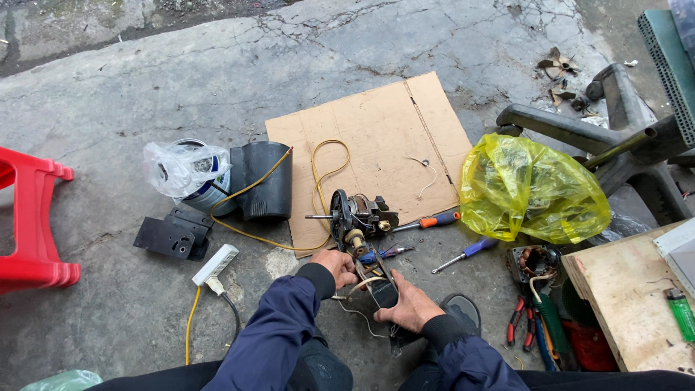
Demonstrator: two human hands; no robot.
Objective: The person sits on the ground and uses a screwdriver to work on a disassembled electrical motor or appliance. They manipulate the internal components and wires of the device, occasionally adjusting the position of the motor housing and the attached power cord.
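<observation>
Between both hands' fingers (pixel 352 269), fan motor (pixel 360 221)

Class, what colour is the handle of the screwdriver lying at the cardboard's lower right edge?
Orange with a dark tip, the screwdriver shows best in the head view.

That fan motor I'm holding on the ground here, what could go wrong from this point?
Thin loose wires trail from the fan motor under your left hand and right hand; a tug might snap them. The yellow cable loops beside the motor toward the white power strip, so it may snag or trip you. The screwdrivers lying loose on the concrete could roll away.
</observation>
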